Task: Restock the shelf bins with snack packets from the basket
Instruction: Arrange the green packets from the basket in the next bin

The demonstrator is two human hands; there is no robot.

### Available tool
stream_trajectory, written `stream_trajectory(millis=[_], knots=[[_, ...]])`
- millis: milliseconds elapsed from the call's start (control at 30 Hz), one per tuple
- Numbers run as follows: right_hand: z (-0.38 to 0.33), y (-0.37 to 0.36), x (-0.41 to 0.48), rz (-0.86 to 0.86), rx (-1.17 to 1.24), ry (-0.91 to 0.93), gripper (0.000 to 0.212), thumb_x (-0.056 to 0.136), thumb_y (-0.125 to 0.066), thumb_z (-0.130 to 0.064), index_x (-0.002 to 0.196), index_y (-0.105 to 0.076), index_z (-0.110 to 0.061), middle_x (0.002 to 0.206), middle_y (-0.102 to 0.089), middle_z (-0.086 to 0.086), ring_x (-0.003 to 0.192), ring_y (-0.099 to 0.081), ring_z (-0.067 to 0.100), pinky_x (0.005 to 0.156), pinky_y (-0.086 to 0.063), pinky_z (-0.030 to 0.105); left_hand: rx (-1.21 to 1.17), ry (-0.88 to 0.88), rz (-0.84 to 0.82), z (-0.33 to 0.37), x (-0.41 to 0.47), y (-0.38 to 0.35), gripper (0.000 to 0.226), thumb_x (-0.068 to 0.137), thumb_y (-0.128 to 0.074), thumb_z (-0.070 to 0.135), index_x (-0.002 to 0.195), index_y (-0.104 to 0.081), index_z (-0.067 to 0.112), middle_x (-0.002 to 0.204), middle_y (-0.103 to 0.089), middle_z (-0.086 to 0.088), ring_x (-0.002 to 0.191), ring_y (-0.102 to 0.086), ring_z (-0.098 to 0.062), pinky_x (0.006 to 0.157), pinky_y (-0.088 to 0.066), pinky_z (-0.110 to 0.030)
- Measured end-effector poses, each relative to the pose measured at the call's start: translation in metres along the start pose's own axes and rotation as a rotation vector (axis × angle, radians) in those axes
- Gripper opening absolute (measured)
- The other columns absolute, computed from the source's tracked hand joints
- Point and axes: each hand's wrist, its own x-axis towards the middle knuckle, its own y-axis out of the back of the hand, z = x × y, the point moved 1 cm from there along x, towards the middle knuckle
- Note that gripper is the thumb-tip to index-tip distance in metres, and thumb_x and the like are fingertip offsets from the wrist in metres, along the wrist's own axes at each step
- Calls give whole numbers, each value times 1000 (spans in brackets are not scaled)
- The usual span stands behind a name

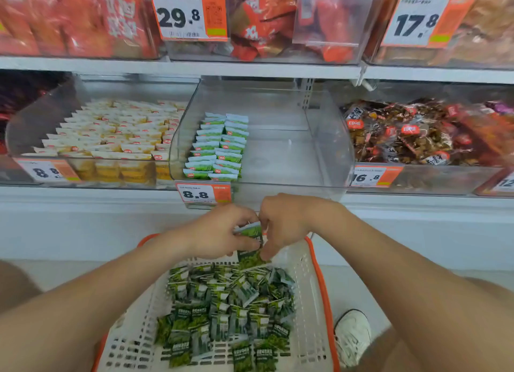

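A white basket with an orange rim sits below me, holding a heap of small green snack packets. Above its far end my left hand grips a small stack of green packets. My right hand pinches a green packet right beside that stack. Straight ahead, the clear middle shelf bin holds two neat rows of green packets along its left side; the rest of its floor is bare.
A bin of yellow packets stands to the left and a bin of brown snacks to the right. Price tags hang on the bin fronts. The upper shelf carries red snack bins. A white shoe is beside the basket.
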Motion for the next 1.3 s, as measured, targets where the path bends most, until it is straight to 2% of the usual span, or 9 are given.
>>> stream_trajectory(millis=[200,333,433,600,767,900,1033,1167,1300], knots=[[7,24,-9,287,501,70,30,73,-91,-22,76,-68,-3,57,-64,10,50,-51,11,54,-42,28,-188,8,364,31,-19,49,35,76,-94,27,98,-67,26,87,-76,6,79,-74,-13,75,-58,-40],[12,34,-10,411,837,11,24,76,-89,-5,87,-69,3,57,-65,0,53,-58,11,55,-48,27,-372,30,406,38,-19,68,44,75,-92,9,110,-68,24,84,-74,13,82,-75,-8,78,-57,-25],[8,39,-7,426,948,-2,24,79,-85,2,100,-74,-1,67,-72,0,62,-66,9,61,-58,29,-379,59,471,39,-16,72,43,79,-90,10,113,-68,25,85,-71,12,83,-75,-8,77,-60,-30],[11,43,-1,510,1137,-53,13,89,-79,-13,102,-78,-12,85,-77,4,75,-69,9,74,-61,31,-40,54,600,44,-6,91,46,83,-87,33,121,-62,28,103,-67,11,81,-70,-4,78,-59,-30],[27,48,7,724,1127,-170,8,92,-76,-14,87,-71,-19,96,-78,11,81,-69,20,74,-60,46,441,69,638,29,0,118,38,97,-69,35,132,-61,23,128,-63,-1,122,-53,-25,101,-45,-41],[43,45,24,828,1035,-277,28,90,-78,-14,78,-53,-21,97,-75,18,91,-72,36,83,-60,55,630,181,451,20,13,125,31,102,-55,27,130,-62,18,138,-57,-6,138,-39,-31,108,-38,-53],[55,45,52,842,1040,-314,33,77,-82,-29,83,-61,-5,85,-74,22,87,-72,44,77,-58,64,765,185,228,20,34,113,35,109,-35,41,126,-57,20,142,-53,-1,155,-17,-34,118,-11,-69],[63,56,86,874,953,-405,37,84,-76,-32,90,-65,2,75,-65,15,69,-63,31,66,-59,46,649,93,134,16,52,107,42,109,-28,46,128,-56,22,134,-56,-3,133,-48,-32,108,-41,-53],[78,69,123,839,763,-505,17,92,-69,-19,85,-59,-7,78,-57,12,70,-52,28,49,-34,28,672,108,33,-1,60,104,45,108,-33,48,132,-57,19,136,-56,-5,131,-50,-30,103,-47,-46]])
